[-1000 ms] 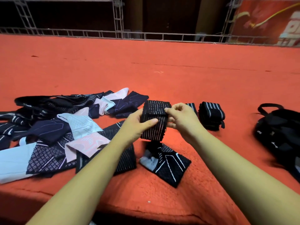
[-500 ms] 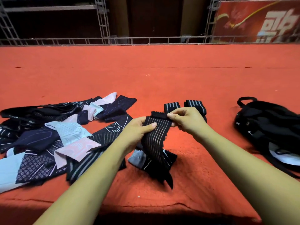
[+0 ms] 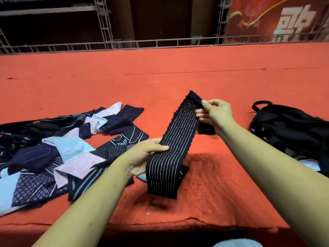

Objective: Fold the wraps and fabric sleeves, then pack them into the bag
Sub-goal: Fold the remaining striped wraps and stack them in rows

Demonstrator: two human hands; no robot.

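Above the red carpet, mid-view, a black striped wrap is hanging stretched between both hands. The right hand is pinching its top end at one o'clock. The left hand is gripping its edge at eight o'clock, thumb on top. Fabric sleeves are lying at nine o'clock, the bag at three.

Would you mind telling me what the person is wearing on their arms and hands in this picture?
Nothing that shows. The left hand and right hand are ungloved. The left forearm and right forearm are bare up to the frame's edge: no sleeves, watch, bracelets or rings in view, and no markings.
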